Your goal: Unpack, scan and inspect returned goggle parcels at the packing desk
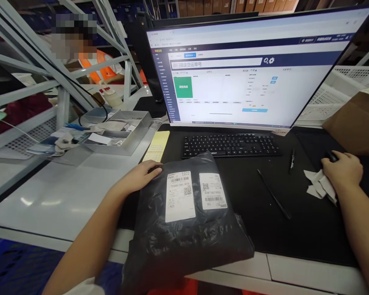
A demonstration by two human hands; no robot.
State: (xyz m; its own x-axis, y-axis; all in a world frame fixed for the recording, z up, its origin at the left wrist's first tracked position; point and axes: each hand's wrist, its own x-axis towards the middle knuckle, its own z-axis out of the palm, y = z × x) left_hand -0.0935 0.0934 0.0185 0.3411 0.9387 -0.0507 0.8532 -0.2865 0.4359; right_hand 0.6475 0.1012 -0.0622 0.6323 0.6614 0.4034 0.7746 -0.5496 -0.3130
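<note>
A black plastic mailing bag (184, 235) with two white shipping labels (180, 200) lies in front of me, its lower part hanging past the table's front edge. My left hand (144, 174) grips the bag's upper left corner, with the thumb on top and some fingers hidden. To the right, my right hand (342, 170) is curled over a black computer mouse (332, 157). Crumpled white paper (320, 186) lies beside and partly under that wrist.
A monitor (218, 94) stands behind a black keyboard (230, 145). On the dark mat are a thin black rod (273, 194) and a pen (292, 159). Yellow slips (156, 145) and a grey tray (132, 135) sit left; a cardboard box (356, 123) stands right. A person in an orange vest (100, 69) is beyond.
</note>
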